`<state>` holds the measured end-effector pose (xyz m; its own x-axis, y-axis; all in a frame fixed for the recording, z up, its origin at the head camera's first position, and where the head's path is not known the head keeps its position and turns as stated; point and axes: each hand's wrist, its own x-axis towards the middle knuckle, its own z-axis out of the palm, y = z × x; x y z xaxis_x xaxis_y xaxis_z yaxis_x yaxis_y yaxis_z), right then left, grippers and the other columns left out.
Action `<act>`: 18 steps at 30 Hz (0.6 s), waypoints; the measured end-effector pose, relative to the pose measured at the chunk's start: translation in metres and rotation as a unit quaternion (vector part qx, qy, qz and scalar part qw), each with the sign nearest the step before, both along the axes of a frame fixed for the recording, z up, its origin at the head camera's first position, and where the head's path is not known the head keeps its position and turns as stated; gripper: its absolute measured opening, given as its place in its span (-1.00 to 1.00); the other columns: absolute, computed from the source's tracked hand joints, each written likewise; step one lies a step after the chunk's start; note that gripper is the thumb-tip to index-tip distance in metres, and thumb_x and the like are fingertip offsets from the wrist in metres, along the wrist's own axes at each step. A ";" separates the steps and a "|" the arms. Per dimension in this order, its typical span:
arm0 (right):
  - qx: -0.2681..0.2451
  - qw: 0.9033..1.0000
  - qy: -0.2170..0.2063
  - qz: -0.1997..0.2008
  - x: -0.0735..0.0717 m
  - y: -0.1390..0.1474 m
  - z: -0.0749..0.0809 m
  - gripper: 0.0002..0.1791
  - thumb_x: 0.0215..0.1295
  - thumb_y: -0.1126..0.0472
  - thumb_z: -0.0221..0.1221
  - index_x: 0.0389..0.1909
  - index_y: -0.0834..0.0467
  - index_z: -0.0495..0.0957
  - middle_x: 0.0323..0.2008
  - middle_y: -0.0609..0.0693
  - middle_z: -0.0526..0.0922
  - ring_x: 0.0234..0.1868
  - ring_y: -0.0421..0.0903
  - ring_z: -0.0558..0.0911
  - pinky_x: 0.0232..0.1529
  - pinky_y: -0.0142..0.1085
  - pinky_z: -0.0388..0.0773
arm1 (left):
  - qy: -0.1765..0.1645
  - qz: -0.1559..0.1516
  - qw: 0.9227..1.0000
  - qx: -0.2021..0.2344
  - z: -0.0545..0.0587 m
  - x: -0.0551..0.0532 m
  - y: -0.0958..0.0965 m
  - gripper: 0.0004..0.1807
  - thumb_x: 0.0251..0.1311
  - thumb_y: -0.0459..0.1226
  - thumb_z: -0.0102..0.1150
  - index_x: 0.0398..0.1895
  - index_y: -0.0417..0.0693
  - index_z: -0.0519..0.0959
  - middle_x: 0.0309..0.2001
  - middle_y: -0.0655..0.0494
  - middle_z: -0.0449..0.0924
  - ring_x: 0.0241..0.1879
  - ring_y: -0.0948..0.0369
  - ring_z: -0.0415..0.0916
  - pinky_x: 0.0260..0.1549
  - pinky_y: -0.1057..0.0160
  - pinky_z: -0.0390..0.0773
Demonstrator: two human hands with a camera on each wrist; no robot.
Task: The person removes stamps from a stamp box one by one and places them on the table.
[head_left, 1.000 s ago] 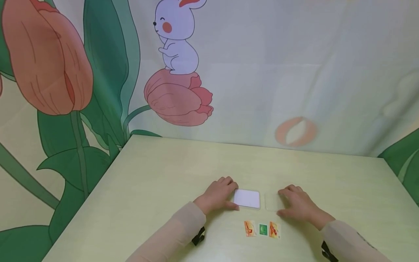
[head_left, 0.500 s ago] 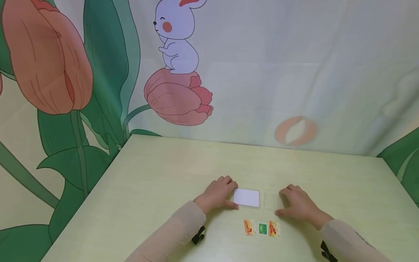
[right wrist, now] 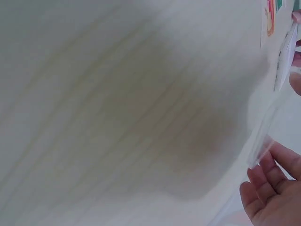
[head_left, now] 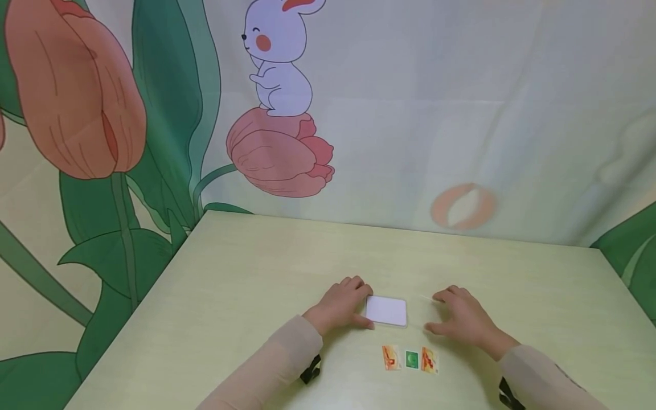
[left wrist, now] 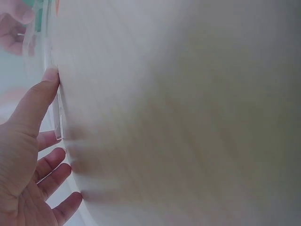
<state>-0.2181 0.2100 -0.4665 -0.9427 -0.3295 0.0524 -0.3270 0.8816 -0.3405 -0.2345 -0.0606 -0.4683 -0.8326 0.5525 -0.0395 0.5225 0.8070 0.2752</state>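
Note:
My left hand holds a shallow clear plastic case at its left end, thumb at the near corner and a finger at the far one. A white rectangular card lies in that case, flat on the table. To the right, my right hand holds a clear plastic lid between thumb and fingers. This lid is barely visible in the head view; the right wrist view shows it tilted, close beside the case. Its far side is partly hidden by the fingers.
Three small picture pieces lie in a row nearer me: an orange one, a green one and another orange one. The pale table meets a printed cloth backdrop at its far edge.
My right hand has shifted slightly left and up with the clear lid, bringing it nearer the case. My left hand, the case and the small picture pieces have stayed put.

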 end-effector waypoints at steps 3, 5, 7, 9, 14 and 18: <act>-0.016 1.000 0.008 -0.005 -0.001 -0.004 -0.002 -0.29 -0.21 -0.10 0.41 -0.07 0.28 0.52 -0.14 0.11 0.53 -0.09 0.07 0.49 -0.04 0.00 0.43 | -0.001 0.001 1.000 0.003 0.000 0.000 0.000 -0.33 -0.14 0.11 0.33 0.04 0.01 0.44 -0.08 0.13 0.38 -0.12 0.20 0.29 -0.16 0.27 0.40; -0.027 1.000 0.011 -0.007 0.000 -0.008 -0.002 -0.29 -0.21 -0.09 0.41 -0.07 0.28 0.52 -0.14 0.11 0.53 -0.08 0.07 0.49 -0.03 0.00 0.44 | -0.003 0.001 1.000 0.004 0.000 0.000 0.001 -0.33 -0.14 0.11 0.34 0.05 0.01 0.44 -0.08 0.12 0.39 -0.12 0.20 0.29 -0.16 0.27 0.40; -0.034 0.999 0.009 -0.005 0.000 -0.012 -0.002 -0.29 -0.21 -0.09 0.41 -0.06 0.27 0.52 -0.14 0.10 0.53 -0.08 0.07 0.49 -0.03 0.00 0.44 | -0.003 0.002 1.000 0.004 0.000 0.000 0.001 -0.33 -0.15 0.10 0.34 0.04 0.00 0.44 -0.08 0.12 0.39 -0.12 0.20 0.30 -0.16 0.26 0.40; -0.038 0.999 0.010 0.000 0.000 -0.015 -0.001 -0.29 -0.22 -0.09 0.41 -0.06 0.27 0.52 -0.15 0.10 0.52 -0.08 0.07 0.49 -0.04 0.00 0.44 | -0.002 0.003 1.000 0.003 0.000 0.000 0.000 -0.33 -0.15 0.10 0.35 0.04 0.00 0.44 -0.08 0.12 0.39 -0.12 0.20 0.30 -0.17 0.26 0.40; -0.046 0.999 0.019 0.010 0.000 -0.023 -0.002 -0.30 -0.23 -0.07 0.42 -0.06 0.27 0.52 -0.14 0.11 0.52 -0.08 0.06 0.49 -0.04 -0.01 0.44 | -0.003 0.005 1.000 -0.001 -0.002 -0.002 0.001 -0.32 -0.15 0.11 0.34 0.05 0.01 0.44 -0.08 0.13 0.39 -0.11 0.20 0.30 -0.17 0.27 0.40; -0.051 0.998 0.022 0.016 -0.001 -0.029 -0.004 -0.31 -0.22 -0.06 0.42 -0.07 0.27 0.53 -0.14 0.10 0.52 -0.08 0.04 0.49 -0.04 -0.04 0.45 | -0.004 0.007 1.000 -0.002 -0.003 -0.003 0.001 -0.31 -0.15 0.12 0.34 0.06 0.01 0.44 -0.06 0.13 0.40 -0.11 0.20 0.30 -0.16 0.28 0.40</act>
